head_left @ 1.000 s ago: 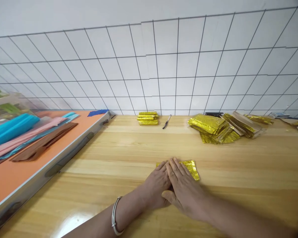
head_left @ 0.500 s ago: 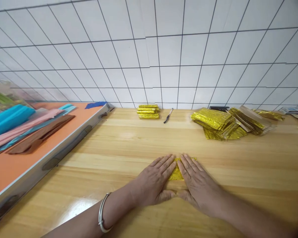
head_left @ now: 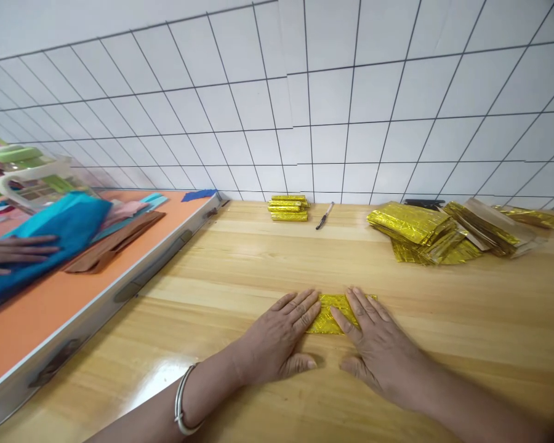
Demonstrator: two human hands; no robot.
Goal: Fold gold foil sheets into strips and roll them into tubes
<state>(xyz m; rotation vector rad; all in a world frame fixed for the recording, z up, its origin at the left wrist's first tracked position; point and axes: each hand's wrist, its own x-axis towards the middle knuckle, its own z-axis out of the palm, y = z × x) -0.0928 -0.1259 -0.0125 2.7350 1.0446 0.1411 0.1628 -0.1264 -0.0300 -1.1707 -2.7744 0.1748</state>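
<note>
A gold crinkled sheet (head_left: 330,317) lies flat on the wooden table (head_left: 240,264). My left hand (head_left: 279,335) rests palm down over its left end, fingers stretched out, thumb on the wood. Over the right end lies my right hand (head_left: 376,338), also flat, its index finger spread inward across the gold surface. Between the two hands the middle of the sheet shows; its ends are hidden under the fingers. Neither hand grips anything.
Gold rolls (head_left: 289,208) and a pen (head_left: 324,216) lie near the tiled wall. A heap of folded gold sheets (head_left: 410,227) is at back right. On the orange table (head_left: 143,246) at left, another person's hand (head_left: 16,254) touches blue material (head_left: 80,218); brown material (head_left: 120,241) lies beside it.
My hands have moved apart, showing more of the gold sheet. The view has shifted left, and another person's hand has come into sight on the blue material.
</note>
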